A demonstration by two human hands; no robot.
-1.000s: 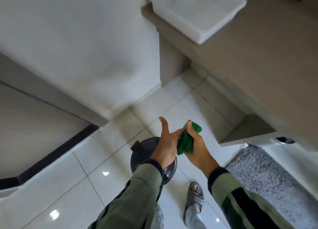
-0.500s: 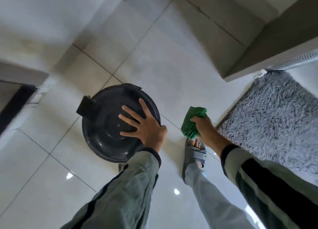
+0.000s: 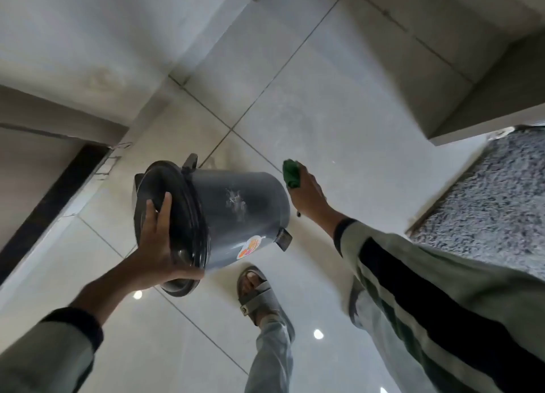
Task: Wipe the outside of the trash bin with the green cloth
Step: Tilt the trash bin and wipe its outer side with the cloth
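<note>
A dark grey lidded trash bin (image 3: 236,212) hangs tilted on its side above the floor, its lid toward me and its base pointing away to the right. White smears and a round orange sticker show on its side. My left hand (image 3: 159,245) grips the lid and rim from below and the left. My right hand (image 3: 306,195) is just right of the bin's base, fingers closed around a bunched green cloth (image 3: 291,172). Whether the cloth touches the bin, I cannot tell.
Glossy pale floor tiles (image 3: 339,127) spread under the bin. A grey shaggy mat (image 3: 501,192) lies at the right, below a counter base (image 3: 486,109). My sandalled foot (image 3: 256,292) stands beneath the bin. A wall with a dark strip (image 3: 53,203) runs along the left.
The bin stood upright with my left palm flat on its lid; now it is lifted and tipped sideways. My right hand with the cloth has moved beside the bin's base.
</note>
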